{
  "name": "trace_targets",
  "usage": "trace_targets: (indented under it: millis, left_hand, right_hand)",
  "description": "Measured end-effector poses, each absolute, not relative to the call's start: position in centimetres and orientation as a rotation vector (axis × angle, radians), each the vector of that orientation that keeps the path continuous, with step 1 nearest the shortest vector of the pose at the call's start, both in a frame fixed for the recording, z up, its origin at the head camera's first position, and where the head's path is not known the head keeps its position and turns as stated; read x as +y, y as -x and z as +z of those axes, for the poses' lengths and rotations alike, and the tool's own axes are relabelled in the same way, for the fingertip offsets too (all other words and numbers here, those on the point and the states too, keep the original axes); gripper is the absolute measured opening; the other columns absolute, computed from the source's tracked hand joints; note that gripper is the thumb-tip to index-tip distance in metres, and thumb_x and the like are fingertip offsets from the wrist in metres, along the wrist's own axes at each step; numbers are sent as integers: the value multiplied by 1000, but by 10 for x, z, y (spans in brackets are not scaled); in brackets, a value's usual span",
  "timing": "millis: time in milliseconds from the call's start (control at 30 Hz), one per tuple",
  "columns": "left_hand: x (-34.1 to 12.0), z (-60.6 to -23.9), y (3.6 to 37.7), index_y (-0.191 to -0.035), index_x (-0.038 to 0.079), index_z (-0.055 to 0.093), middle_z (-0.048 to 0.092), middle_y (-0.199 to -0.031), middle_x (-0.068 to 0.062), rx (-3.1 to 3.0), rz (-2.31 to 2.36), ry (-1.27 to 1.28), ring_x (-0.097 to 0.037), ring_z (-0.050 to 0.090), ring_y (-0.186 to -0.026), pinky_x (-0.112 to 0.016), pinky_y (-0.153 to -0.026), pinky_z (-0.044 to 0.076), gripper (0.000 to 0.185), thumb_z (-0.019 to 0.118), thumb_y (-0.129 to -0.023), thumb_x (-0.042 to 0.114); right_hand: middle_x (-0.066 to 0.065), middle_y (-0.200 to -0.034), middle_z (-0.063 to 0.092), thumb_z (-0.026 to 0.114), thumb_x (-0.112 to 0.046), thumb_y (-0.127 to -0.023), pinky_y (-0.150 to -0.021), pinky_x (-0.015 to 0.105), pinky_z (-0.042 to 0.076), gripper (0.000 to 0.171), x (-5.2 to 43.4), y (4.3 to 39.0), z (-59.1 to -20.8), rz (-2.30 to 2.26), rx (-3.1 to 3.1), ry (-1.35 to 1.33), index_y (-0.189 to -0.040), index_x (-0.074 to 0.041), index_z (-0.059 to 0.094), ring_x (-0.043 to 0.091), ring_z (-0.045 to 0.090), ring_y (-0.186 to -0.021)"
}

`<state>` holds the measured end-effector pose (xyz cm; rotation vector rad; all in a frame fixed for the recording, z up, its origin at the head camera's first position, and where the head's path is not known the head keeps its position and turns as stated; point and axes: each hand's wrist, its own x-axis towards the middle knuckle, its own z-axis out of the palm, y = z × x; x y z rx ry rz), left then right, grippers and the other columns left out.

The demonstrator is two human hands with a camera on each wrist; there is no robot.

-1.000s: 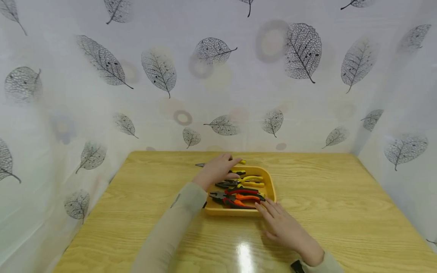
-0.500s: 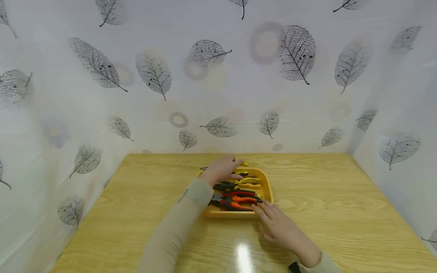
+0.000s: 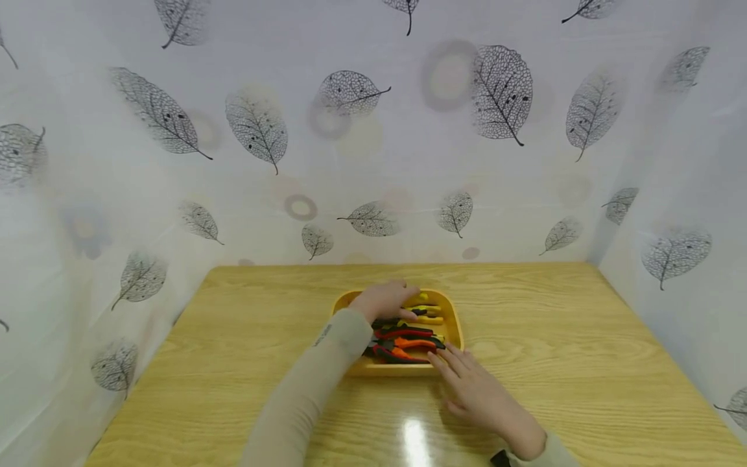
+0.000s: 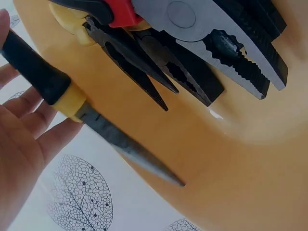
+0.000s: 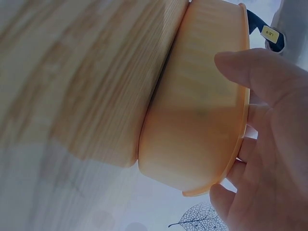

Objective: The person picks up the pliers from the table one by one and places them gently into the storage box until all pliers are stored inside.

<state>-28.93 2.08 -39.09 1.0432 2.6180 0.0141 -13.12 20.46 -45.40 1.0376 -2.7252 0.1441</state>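
Note:
My left hand (image 3: 385,301) reaches over the back of a yellow-orange tray (image 3: 458,324). It holds long-nose pliers (image 4: 127,142) by the black and yellow handle, thumb and fingers on either side, with the pointed nose over the tray floor. Several other pliers lie in the tray, including large ones with red and black handles (image 4: 180,14) and a black-jawed long-nose pair (image 4: 127,53). Orange-handled pliers (image 3: 411,342) are nearer the front. My right hand (image 3: 481,392) rests its extended fingers on the tray's front right rim; the right wrist view shows its thumb (image 5: 236,67) by the outer wall.
The tray stands on a wood-grain table (image 3: 560,363), towards its far edge. A pale curtain (image 3: 373,143) with a leaf print hangs behind the table and along both sides.
My left hand has come down and nearer with the long-nose pliers, from beyond the tray's back rim to over its inside. The right hand stays at the front right rim.

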Motion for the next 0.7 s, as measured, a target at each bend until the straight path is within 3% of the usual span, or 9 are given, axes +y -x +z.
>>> trace_targets:
  millis: [567,700]
  left_hand:
    - [27,-408,295,-132,20,40,50,-124,-1,2594,-103,-1028,-18,47,-112,-35,-91,39,59,55,-82,47]
    - [28,-408,295,-135,20,36,47,-128,-2,2580,-62,-995,-18,44,-115,-35,-94,37,61,55,-82,45]
  right_hand:
    - [22,-128,42,70,-28,-72,-95,51,31,76,204,132,-455,139,-2712,-1042,-133,1,35,38,33,-120]
    - [22,-127,43,70,-28,-71,-94,51,31,76,204,132,-455,146,-2687,-1046,-132,2,36,39,35,-119]
